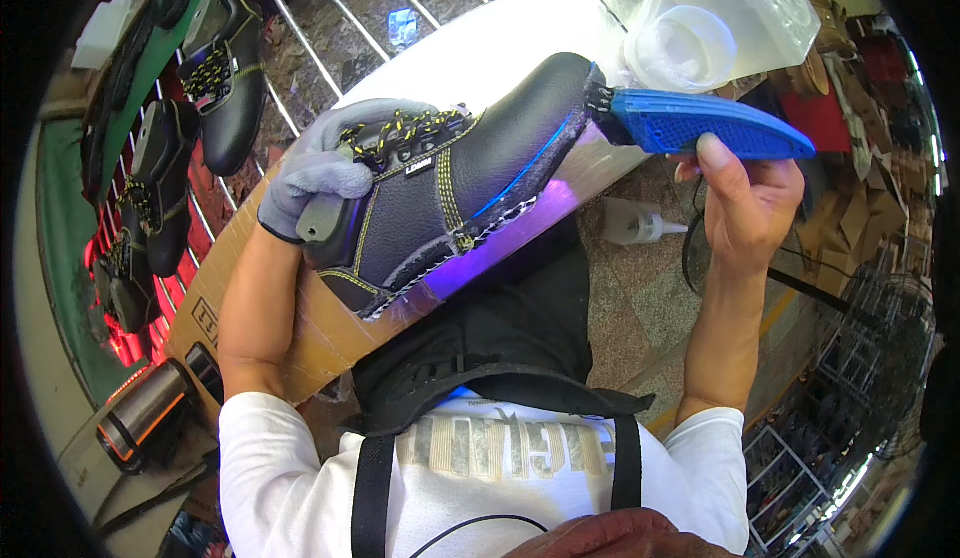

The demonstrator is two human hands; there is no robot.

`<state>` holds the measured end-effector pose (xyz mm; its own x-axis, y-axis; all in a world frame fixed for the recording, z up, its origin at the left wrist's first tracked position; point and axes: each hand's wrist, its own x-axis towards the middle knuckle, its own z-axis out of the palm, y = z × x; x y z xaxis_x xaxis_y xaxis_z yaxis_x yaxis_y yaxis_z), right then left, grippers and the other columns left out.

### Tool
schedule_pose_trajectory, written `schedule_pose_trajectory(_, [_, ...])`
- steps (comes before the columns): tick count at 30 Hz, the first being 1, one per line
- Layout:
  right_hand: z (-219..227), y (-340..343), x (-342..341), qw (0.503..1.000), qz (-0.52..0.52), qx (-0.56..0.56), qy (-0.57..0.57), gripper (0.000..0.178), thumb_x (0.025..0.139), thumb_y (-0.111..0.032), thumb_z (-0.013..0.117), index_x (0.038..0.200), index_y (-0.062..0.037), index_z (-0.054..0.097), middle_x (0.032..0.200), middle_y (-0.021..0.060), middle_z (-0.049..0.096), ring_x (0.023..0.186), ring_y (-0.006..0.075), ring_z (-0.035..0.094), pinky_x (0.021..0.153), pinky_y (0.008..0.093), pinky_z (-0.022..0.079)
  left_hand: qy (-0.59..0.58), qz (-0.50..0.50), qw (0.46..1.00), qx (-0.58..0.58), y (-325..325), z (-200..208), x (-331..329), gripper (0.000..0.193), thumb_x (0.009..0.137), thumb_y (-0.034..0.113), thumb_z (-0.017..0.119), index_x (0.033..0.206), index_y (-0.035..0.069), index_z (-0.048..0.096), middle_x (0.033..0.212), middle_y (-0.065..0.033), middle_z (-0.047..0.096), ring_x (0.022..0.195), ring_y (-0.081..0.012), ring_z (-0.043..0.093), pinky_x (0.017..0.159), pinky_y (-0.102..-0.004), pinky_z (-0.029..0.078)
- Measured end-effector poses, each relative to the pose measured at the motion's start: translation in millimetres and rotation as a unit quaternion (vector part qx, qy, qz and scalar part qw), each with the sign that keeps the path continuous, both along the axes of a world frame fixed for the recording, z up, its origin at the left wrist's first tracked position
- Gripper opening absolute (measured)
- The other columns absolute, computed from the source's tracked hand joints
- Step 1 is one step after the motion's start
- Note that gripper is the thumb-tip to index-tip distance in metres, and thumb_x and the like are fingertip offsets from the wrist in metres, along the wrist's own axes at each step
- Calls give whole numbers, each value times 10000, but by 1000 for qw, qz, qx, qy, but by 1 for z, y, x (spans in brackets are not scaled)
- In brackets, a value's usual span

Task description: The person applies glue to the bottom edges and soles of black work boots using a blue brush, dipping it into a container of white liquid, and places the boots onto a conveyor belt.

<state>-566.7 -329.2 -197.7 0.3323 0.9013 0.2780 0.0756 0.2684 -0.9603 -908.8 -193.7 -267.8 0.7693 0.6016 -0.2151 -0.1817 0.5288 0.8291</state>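
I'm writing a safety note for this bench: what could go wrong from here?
The right hand holding the blue brush is bare, so anything on the bristles might reach its skin. The bristles sit at the toe of the black shoe, so a slip could smear its smooth surface. The white tub appears close behind the brush; a wide swing might knock it.
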Motion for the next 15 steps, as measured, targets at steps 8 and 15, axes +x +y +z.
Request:
schedule_pose_trajectory(8, [6,-23,-27,991,20,34,-124,278,829,8,801,1075,78,691,934,122,714,864,186,672,776,310,538,8,-2,1000,13,-1,-2,-3,880,610,226,787,1363,-143,521,1324,-233,632,1217,-281,635,1114,-375,453])
schedule_pose_trajectory(15, [-1,-35,-55,944,46,149,-291,283,792,-11,833,1037,31,697,956,161,745,838,289,730,744,374,576,29,31,999,10,-4,-8,-8,972,591,247,823,1396,-162,464,1365,-279,596,1238,-324,632,1123,-417,468])
